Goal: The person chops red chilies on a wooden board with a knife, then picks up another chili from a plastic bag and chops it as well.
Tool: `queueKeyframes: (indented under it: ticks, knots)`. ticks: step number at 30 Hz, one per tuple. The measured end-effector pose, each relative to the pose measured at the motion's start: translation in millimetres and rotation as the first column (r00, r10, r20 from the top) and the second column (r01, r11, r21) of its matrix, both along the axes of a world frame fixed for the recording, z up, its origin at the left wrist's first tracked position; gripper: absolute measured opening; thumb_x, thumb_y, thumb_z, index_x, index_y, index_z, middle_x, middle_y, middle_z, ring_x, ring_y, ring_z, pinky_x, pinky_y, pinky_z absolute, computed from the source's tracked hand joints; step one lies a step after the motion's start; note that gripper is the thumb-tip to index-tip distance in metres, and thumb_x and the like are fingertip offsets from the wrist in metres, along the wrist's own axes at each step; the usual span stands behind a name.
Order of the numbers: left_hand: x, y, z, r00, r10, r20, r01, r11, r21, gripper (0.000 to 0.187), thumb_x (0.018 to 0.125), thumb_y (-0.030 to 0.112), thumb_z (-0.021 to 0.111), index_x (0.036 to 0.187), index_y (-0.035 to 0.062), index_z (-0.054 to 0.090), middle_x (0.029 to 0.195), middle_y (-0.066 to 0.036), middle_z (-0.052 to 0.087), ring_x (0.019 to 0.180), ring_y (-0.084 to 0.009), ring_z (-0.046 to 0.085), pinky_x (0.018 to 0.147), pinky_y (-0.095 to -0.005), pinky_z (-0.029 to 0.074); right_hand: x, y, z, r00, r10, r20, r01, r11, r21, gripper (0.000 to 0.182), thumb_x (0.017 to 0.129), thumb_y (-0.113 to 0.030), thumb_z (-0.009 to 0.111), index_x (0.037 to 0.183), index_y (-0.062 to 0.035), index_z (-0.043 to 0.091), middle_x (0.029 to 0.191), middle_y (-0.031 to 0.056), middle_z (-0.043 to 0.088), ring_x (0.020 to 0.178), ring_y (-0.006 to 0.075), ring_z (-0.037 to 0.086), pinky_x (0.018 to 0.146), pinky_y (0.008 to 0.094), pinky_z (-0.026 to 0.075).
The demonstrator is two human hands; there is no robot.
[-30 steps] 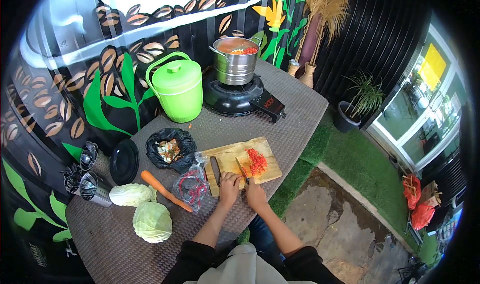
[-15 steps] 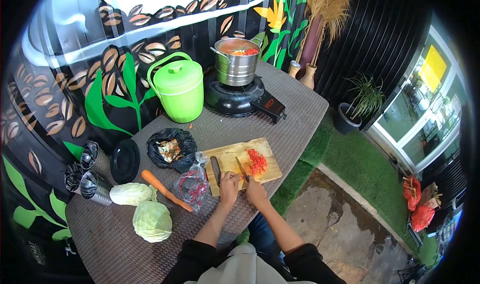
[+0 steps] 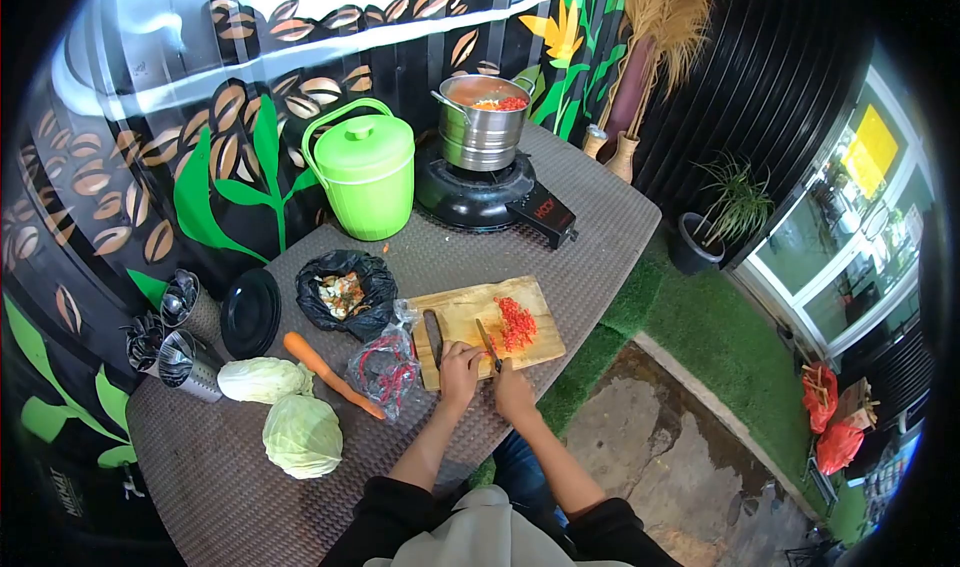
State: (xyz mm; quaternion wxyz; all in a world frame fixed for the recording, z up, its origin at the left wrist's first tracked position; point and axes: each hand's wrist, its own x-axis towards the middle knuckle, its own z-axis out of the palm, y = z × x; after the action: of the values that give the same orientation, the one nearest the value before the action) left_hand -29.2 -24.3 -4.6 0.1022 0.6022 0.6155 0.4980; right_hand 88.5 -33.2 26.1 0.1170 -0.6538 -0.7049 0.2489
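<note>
The right hand (image 3: 515, 395) has its grip closed around the handle of the knife (image 3: 486, 339), whose blade is over the middle of the cutting board (image 3: 455, 317). The left hand (image 3: 460, 375) bends its fingers over the board's near side, left of the blade; whether that grip pins anything, I cannot tell. With those fingers so near, a slip or an untucked fingertip could mean a cut; a wide sweep could scatter the chopped red chili (image 3: 515, 324), heaped toward the board's right end, onto the surface (image 3: 230, 467). The knife's tip points toward the board's far edge, slightly left, its long axis crosswise to the board's length.
</note>
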Motion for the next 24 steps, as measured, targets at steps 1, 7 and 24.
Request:
queueKeyframes:
  ticks: [1,7,24]
  knots:
    - [1,0,-2,1.000,-0.001,0.003,0.001,1.000,-0.002,0.010,0.076,0.007,0.066,0.084,0.0041,0.071,0.077,-0.010,0.058,0.082,-0.0269,0.051,0.074,-0.0369,0.044,-3,-4,-1,0.999,-0.050,0.022,0.050,0.999,-0.013,0.028,0.093,-0.025,0.046,0.103,0.0012,0.042,0.087,0.0317,0.060,0.086,0.0472,0.060,0.075,0.0535,0.047]
    - [2,0,2,1.000,0.004,-0.024,-0.003,1.000,0.018,0.011,0.074,0.007,0.068,0.084,0.0033,0.071,0.077,-0.010,0.058,0.083,-0.0275,0.051,0.073,-0.0370,0.044,1,13,3,0.999,0.036,0.014,-0.035,0.997,-0.066,0.028,0.093,-0.024,0.043,0.109,-0.0012,0.041,0.090,0.0279,0.062,0.087,0.0455,0.061,0.074,0.0518,0.049]
    - [1,0,-3,1.000,0.015,-0.020,-0.014,0.999,0.046,0.010,0.075,0.008,0.067,0.083,0.0020,0.070,0.076,-0.010,0.058,0.082,-0.0269,0.051,0.075,-0.0368,0.044,-5,-2,-3,0.998,-0.033,0.055,0.029,0.997,0.075,0.029,0.092,-0.024,0.045,0.108,0.0003,0.041,0.094,0.0325,0.060,0.090,0.0458,0.060,0.078,0.0522,0.048]
